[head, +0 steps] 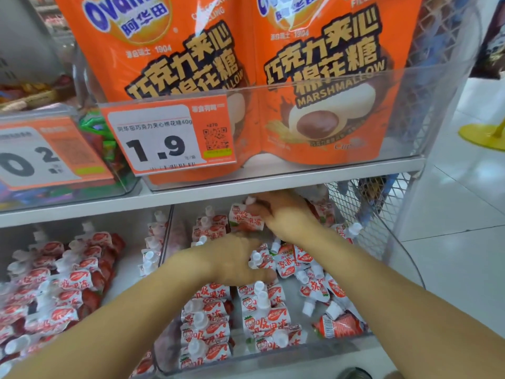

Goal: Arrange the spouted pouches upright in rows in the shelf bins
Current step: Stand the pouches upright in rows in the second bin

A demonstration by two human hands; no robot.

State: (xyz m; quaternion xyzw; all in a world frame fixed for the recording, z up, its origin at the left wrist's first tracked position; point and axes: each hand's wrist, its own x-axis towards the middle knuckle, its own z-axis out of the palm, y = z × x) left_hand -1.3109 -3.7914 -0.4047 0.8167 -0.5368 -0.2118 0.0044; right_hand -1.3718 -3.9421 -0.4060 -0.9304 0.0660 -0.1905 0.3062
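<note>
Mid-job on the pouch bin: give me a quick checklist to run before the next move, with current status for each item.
1. Right hand has a pouch: ok, fingers are on an upright pouch at the back of the bin.
2. Left hand grip: cannot tell, it rests among the middle pouches with its fingers hidden.
3. Front-left rows upright: ok, caps point up in lines.
4. Right side of the bin tidy: not ok, loose pouches lie tilted, and one with a barcode lies flat.
5. Clearance under the upper shelf: ok, though the right hand sits right beneath it.
</note>
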